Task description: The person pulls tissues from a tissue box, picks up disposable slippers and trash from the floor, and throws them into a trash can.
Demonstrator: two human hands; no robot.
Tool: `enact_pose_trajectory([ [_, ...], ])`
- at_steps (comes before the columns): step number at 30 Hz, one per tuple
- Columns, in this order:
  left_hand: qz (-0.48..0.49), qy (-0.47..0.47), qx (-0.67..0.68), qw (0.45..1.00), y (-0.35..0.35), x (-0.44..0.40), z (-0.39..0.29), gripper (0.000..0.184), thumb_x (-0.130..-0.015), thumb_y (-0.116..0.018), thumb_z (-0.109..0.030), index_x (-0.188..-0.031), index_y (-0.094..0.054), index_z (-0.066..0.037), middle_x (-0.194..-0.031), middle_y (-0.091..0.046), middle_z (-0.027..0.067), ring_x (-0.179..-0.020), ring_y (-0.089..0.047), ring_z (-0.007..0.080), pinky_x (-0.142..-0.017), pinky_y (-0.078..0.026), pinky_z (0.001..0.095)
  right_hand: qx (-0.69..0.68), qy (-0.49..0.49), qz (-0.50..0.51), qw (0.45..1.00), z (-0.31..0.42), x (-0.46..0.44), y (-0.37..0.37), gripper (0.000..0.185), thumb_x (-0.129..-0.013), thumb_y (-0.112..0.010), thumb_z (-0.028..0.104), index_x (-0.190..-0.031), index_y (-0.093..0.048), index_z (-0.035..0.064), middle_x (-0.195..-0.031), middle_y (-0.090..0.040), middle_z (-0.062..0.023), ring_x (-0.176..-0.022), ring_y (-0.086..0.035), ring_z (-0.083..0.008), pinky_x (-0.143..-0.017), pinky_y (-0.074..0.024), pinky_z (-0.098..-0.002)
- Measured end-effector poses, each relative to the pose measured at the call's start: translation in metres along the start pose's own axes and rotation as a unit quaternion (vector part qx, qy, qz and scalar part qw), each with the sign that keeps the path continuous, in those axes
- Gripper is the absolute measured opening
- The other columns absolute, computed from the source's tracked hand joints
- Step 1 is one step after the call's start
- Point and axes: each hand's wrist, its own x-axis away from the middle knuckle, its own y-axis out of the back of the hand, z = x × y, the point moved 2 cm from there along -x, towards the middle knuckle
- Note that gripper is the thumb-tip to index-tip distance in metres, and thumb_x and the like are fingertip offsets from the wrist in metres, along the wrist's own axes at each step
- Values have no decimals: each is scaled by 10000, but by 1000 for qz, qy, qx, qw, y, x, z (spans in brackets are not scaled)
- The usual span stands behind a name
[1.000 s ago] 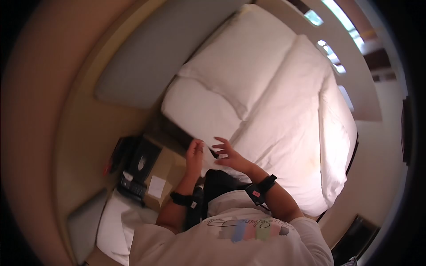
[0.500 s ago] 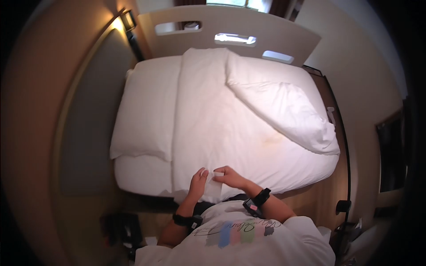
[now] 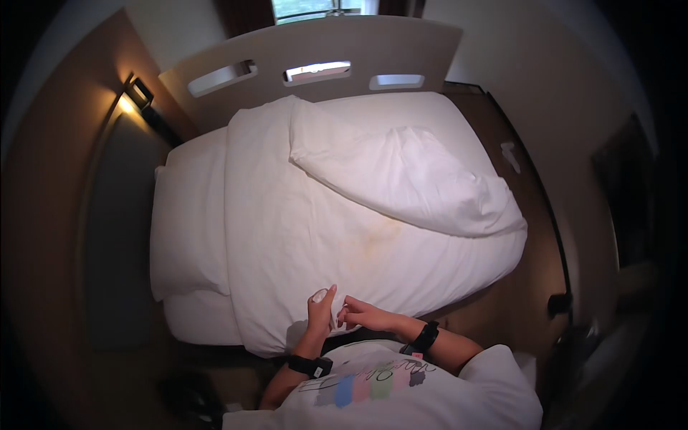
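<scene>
My left hand point(image 3: 319, 312) is closed around a crumpled white tissue point(image 3: 321, 294), part of which bulges out above the thumb. Close on its right, my right hand point(image 3: 362, 314) has curled fingers against the loose end of the tissue between the two hands. Both hands are in front of my body, over the near edge of the bed. Beneath and beyond them spreads a white duvet point(image 3: 276, 215), with one corner folded back point(image 3: 416, 179) on the right. Yellowish stains show on the duvet near its middle.
White pillows point(image 3: 190, 222) lie on the left, by a grey headboard point(image 3: 118, 236). A panel with slots point(image 3: 322, 50) stands behind the bed. A lit wall lamp point(image 3: 132, 100) is at upper left. Wooden floor point(image 3: 494, 301) runs along the right, with a white item point(image 3: 510, 158) on it.
The view has shifted and turned, so the bed sits further left. The tissue hung down between both hands before; now it is bunched more in my left hand.
</scene>
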Motion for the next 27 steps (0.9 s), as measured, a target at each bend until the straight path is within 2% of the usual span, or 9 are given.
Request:
enact_pose_trajectory([
  [2,10,9,-41,999,0,3,-6,297,-907,-553,-283,-699,-524,-73,-557,-515,27,-410,-474,122,-371,-358,268,-20,40,-11,999,-10,-1,-11,259,-887,-529,224,-1065,-448,55,-919,-554,-31,-807,-534,-102,-708,-457,-246],
  [5,14,29,-103,994,24,-2,5,380,-916,-535,-340,-640,-528,-79,-553,-508,5,-477,-490,93,-423,-382,252,-34,55,-64,996,-31,-1,-28,259,-893,-506,201,-1106,-453,64,-921,-575,-37,-813,-535,-108,-737,-452,-249],
  [7,63,27,-120,990,40,-10,18,415,-929,-494,-372,-622,-498,-92,-545,-481,-4,-467,-460,88,-418,-360,252,-90,-29,-67,993,-45,2,-35,299,-886,-505,237,-1140,-473,82,-932,-584,-38,-791,-545,-108,-738,-463,-247],
  [11,128,14,-97,987,31,-2,36,462,-955,-408,-420,-601,-423,-123,-536,-416,-25,-459,-391,78,-417,-310,250,-79,-73,-80,991,-44,39,-33,312,-868,-491,231,-1147,-486,90,-934,-598,-38,-755,-543,-98,-738,-467,-235],
  [13,136,20,-96,986,10,7,43,441,-957,-413,-408,-628,-441,-114,-556,-435,-23,-473,-404,80,-432,-324,250,-72,-58,-112,989,-42,57,-26,288,-861,-487,214,-1124,-497,98,-940,-603,-40,-744,-536,-93,-729,-465,-235],
  [15,169,-41,-152,973,-12,8,54,439,-957,-409,-412,-653,-470,-100,-574,-455,-17,-483,-421,83,-428,-335,249,-117,-9,-139,983,-49,67,-14,244,-871,-496,239,-1079,-513,113,-921,-599,-28,-733,-527,-88,-717,-462,-240],
  [19,215,6,-258,942,-65,26,64,470,-946,-425,-436,-648,-494,-78,-564,-466,-1,-478,-431,98,-434,-343,251,-149,41,-196,968,-61,103,9,228,-890,-515,310,-1020,-527,123,-903,-589,-11,-728,-517,-86,-700,-457,-243],
  [22,267,32,-318,909,-104,24,79,501,-937,-442,-442,-599,-486,-74,-523,-445,2,-463,-425,105,-441,-349,265,-113,25,-210,971,-65,143,35,286,-900,-522,402,-974,-540,126,-902,-580,2,-738,-515,-90,-696,-447,-232],
  [27,339,-50,-375,861,-231,38,150,522,-910,-512,-389,-532,-498,-29,-496,-476,21,-462,-446,115,-447,-345,294,-153,89,-257,950,-98,241,100,287,-922,-490,360,-1047,-480,102,-918,-568,-36,-805,-543,-103,-734,-471,-252],
])
